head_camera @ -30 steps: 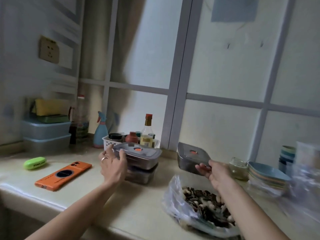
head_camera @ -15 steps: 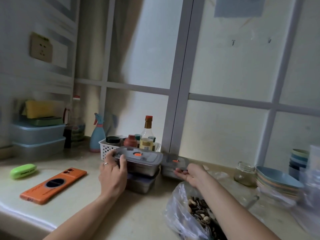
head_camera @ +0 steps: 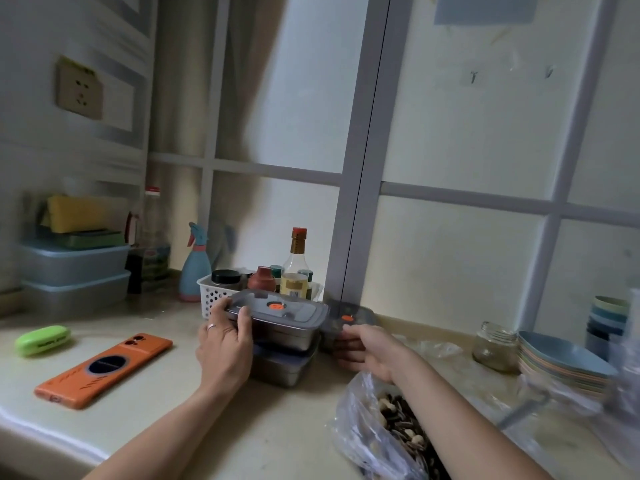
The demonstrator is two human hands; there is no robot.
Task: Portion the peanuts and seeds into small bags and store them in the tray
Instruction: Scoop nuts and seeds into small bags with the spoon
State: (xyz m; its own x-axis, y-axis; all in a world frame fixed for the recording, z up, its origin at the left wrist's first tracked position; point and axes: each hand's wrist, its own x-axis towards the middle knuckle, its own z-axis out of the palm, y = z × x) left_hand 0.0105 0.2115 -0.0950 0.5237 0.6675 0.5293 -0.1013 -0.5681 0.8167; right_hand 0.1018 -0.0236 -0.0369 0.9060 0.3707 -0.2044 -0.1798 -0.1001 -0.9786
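A clear plastic bag of mixed peanuts and striped seeds [head_camera: 391, 434] lies open on the counter at the lower right. My left hand [head_camera: 225, 344] grips the left end of the top steel lidded container [head_camera: 287, 318], which sits stacked on a second one [head_camera: 284, 367]. My right hand [head_camera: 367, 348] holds a smaller lidded steel container [head_camera: 349, 318] set down on the counter just right of the stack.
A white basket of bottles and jars [head_camera: 214, 296] stands behind the stack. An orange phone [head_camera: 104, 368] and a green case [head_camera: 43, 340] lie at the left. A glass jar [head_camera: 495, 344], stacked plates [head_camera: 564, 362] and bowls [head_camera: 607, 320] sit at the right.
My right hand carried the small container from mid-air down to the counter beside the stack. My left hand closed around the top container's left end.
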